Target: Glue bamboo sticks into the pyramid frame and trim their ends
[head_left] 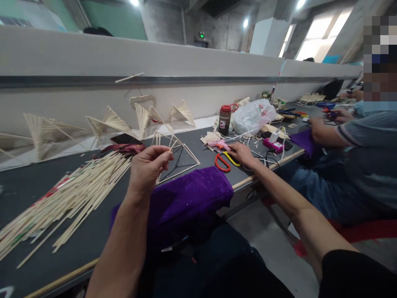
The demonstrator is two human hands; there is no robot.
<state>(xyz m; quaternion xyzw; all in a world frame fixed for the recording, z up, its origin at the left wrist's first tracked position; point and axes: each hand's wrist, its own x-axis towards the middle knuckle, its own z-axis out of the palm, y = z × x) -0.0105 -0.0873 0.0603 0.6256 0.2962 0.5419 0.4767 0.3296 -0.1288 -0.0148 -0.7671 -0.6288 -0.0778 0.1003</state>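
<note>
My left hand [152, 167] is closed, thumb and forefinger pinching thin wooden sticks at the near side of an open stick frame [190, 154]. Part of that frame is hidden behind the hand. To the right, my right hand [242, 154] has its fingers curled round the back end of a pink glue gun [218, 143], which lies on the table. Just below it are scissors with one red and one yellow handle [222, 163]. A folded purple cloth [192, 192] covers the table edge between my arms.
A heap of loose sticks [77, 186] spreads across the left. Fan-shaped stick models [108, 122] line the back wall. A red-capped bottle [225, 119], a plastic bag [254, 116], a magenta device [273, 145] and cables lie right. A co-worker's arm [328, 132] is at far right.
</note>
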